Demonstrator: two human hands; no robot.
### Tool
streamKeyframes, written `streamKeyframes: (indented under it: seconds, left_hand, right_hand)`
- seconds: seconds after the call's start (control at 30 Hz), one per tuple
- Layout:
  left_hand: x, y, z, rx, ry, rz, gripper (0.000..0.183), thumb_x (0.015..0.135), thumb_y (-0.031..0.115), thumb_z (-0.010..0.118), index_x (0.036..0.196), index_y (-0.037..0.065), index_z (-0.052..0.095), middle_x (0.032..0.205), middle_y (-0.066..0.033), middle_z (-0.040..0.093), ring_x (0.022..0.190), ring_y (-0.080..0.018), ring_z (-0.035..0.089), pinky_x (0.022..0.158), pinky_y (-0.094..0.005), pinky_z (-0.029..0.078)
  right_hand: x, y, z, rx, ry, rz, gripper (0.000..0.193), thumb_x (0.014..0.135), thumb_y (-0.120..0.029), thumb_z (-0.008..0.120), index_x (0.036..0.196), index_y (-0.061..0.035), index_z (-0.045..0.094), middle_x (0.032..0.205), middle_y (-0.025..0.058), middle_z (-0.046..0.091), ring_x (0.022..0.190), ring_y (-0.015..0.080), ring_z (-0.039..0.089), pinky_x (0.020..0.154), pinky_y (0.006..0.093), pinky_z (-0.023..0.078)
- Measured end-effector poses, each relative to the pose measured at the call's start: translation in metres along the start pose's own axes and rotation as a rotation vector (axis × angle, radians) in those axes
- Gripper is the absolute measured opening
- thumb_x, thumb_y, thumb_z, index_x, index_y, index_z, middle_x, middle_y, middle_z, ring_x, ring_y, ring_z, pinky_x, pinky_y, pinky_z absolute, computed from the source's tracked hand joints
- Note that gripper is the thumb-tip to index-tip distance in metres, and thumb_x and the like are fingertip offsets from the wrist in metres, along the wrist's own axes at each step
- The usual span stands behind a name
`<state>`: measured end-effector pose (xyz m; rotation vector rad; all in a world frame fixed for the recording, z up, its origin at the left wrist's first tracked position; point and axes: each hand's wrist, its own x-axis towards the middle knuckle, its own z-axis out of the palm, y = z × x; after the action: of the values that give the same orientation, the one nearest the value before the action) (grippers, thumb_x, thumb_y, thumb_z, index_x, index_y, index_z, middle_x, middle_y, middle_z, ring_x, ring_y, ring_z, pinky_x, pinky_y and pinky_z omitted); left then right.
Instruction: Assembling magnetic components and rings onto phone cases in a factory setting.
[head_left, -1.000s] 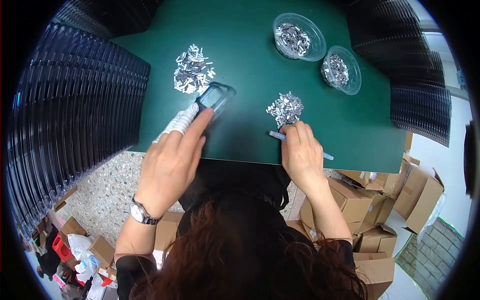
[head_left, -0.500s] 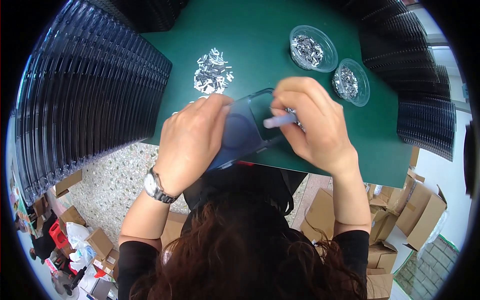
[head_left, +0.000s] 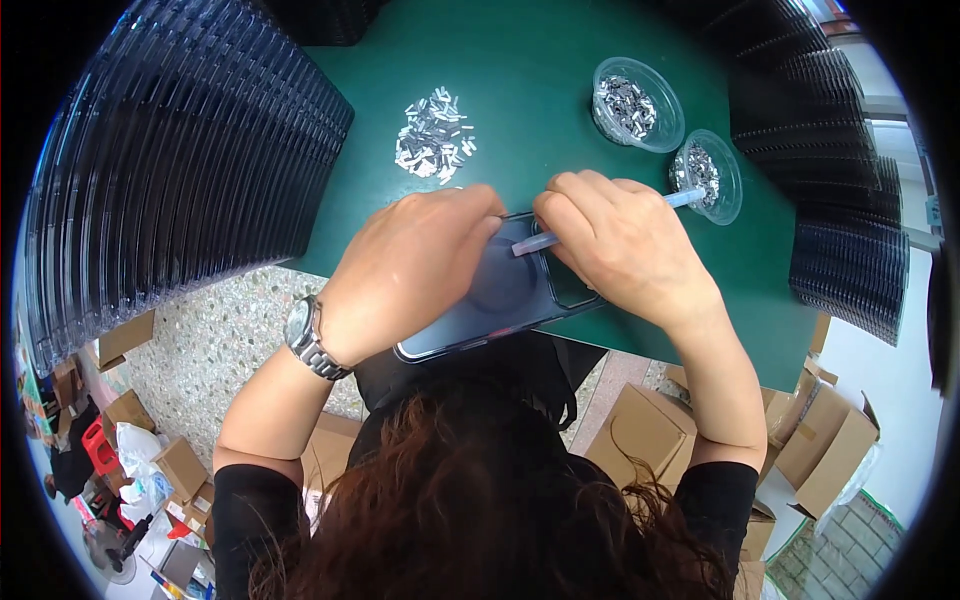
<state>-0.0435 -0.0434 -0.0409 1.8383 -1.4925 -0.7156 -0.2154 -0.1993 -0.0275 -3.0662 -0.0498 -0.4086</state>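
Note:
My left hand (head_left: 415, 265) is closed on a dark translucent phone case (head_left: 465, 315) with a ring mark on its back and a large cutout at one end. The case is tilted above the table's near edge. In my right hand (head_left: 630, 250) is a slim, pale translucent stick (head_left: 684, 198) with a pinkish tip, its length running under the fingers. That tip lies over the case beside the cutout, and my right fingertips are at the case's far edge. Whether they also pinch a small part is hidden.
On the green table (head_left: 520, 90) lies a pile of small silvery pieces (head_left: 435, 140). Two clear tubs, one larger (head_left: 603, 128) and one smaller (head_left: 735, 190), hold similar pieces. Tall stacks of dark plastic trays (head_left: 190, 160) flank both sides. Cardboard boxes (head_left: 640, 435) stand below.
My right hand has come down to the case's far edge, and the stick now lies across it under my fingers. The case has turned slightly and my left hand has shifted right along it.

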Motion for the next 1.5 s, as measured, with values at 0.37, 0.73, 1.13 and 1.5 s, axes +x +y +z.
streamKeyframes:
  seconds: [0.37, 0.73, 1.13, 1.5]
  left_hand:
    - [0.010, -0.021, -0.007, -0.157, -0.277, -0.015, 0.017, 0.103, 0.013, 0.062, 0.102, -0.002, 0.070, 0.076, -0.0167, 0.067, 0.066, -0.0238, 0.062, 0.065, -0.0373, 0.049]
    - [0.012, -0.026, -0.008, -0.150, -0.407, -0.034, 0.017, 0.102, 0.015, 0.064, 0.102, -0.001, 0.070, 0.076, -0.0131, 0.068, 0.068, -0.0206, 0.060, 0.066, -0.0359, 0.048]
    - [0.004, -0.022, -0.024, -0.236, -0.485, -0.171, 0.019, 0.106, 0.015, 0.063, 0.104, -0.002, 0.070, 0.076, -0.0049, 0.066, 0.071, -0.0101, 0.053, 0.067, -0.0311, 0.047]
    - [-0.015, 0.002, -0.022, 0.032, -0.161, -0.074, 0.012, 0.101, 0.010, 0.062, 0.102, 0.001, 0.069, 0.090, -0.0223, 0.072, 0.085, -0.0440, 0.069, 0.072, -0.0465, 0.054]
  right_hand:
    - [-0.002, -0.003, -0.004, 0.309, -0.342, 0.187, 0.026, 0.083, -0.010, 0.076, 0.100, -0.0012, 0.059, 0.093, 0.0152, 0.065, 0.087, 0.0385, 0.067, 0.074, 0.0479, 0.054]
    - [-0.002, -0.009, 0.003, 0.549, -0.469, 0.366, 0.016, 0.096, -0.012, 0.061, 0.101, 0.0030, 0.062, 0.099, 0.0237, 0.070, 0.092, 0.0477, 0.067, 0.080, 0.0552, 0.054]
    - [-0.007, 0.005, -0.014, 0.653, -0.307, 0.364, 0.029, 0.103, -0.023, 0.062, 0.117, 0.0008, 0.071, 0.100, 0.0201, 0.071, 0.100, 0.0429, 0.067, 0.085, 0.0521, 0.053]
    - [-0.010, -0.032, -0.003, 0.243, -0.102, 0.295, 0.010, 0.095, -0.015, 0.070, 0.094, -0.0052, 0.068, 0.080, 0.0079, 0.062, 0.078, 0.0280, 0.065, 0.061, 0.0411, 0.054]
